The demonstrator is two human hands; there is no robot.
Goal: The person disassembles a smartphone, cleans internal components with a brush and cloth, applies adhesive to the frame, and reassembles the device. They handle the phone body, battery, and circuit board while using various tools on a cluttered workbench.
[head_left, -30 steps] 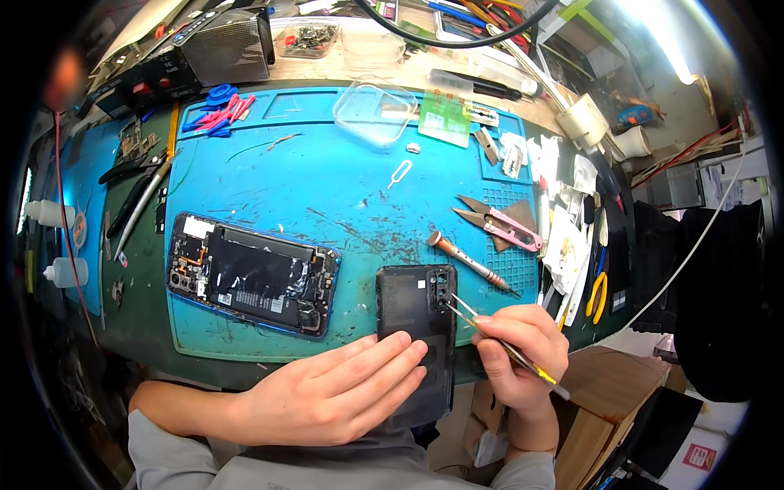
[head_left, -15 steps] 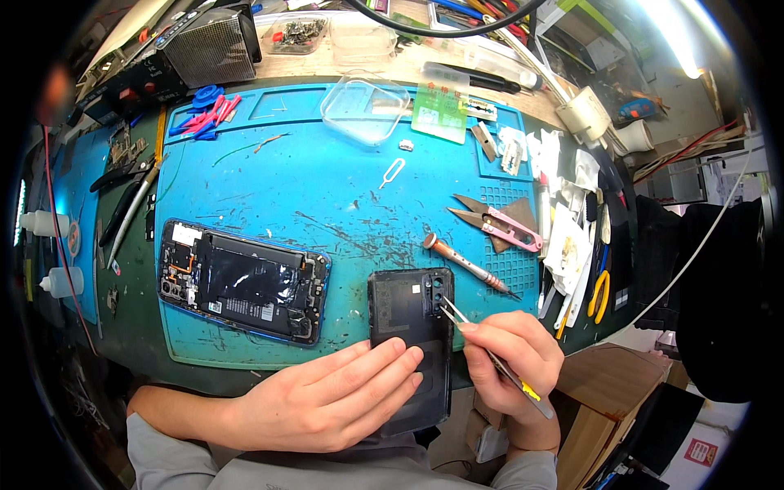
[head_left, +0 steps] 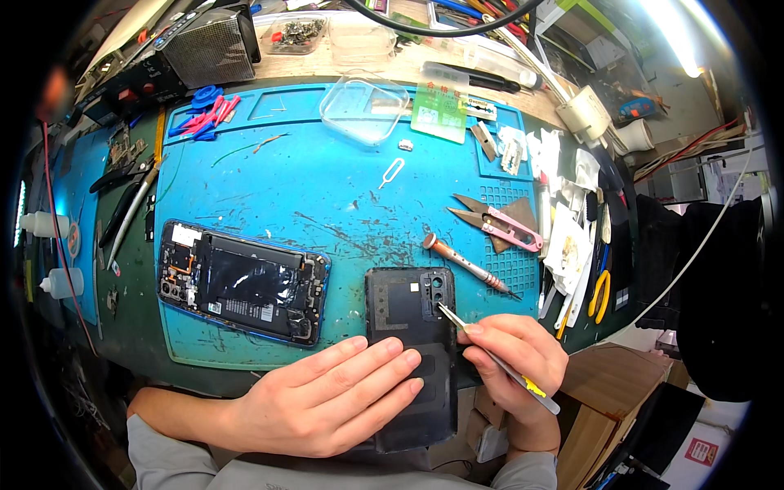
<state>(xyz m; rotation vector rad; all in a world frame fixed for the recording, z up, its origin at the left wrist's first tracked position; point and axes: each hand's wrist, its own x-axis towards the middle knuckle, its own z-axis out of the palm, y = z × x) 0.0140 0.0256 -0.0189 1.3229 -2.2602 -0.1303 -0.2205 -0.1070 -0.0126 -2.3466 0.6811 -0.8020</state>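
Note:
A black phone back cover point(head_left: 404, 314) rests on the blue mat, its near end overhanging the front edge. My left hand point(head_left: 327, 396) lies across its lower half with fingers stretched flat; the thumb is hidden. Between the fingers of my right hand point(head_left: 520, 355) is a pair of metal tweezers point(head_left: 498, 361) with a yellow mark. Their tips touch the cover beside the lower camera hole; whether anything is pinched there is too small to tell. Left of the cover lies an opened phone point(head_left: 253, 286), with its battery and inner parts bare.
Right of the cover lie a screwdriver point(head_left: 469, 268) and pink-handled thread snips point(head_left: 498, 226). Farther back are a SIM eject pin point(head_left: 393, 172), a clear plastic box point(head_left: 363, 110), a green card point(head_left: 441, 110) and razor blades point(head_left: 512, 155). Pliers point(head_left: 600, 296) lie at the right.
The tweezers' tips have come together at the camera hole; before, they stood apart. The back cover has turned slightly, and its near end shows more.

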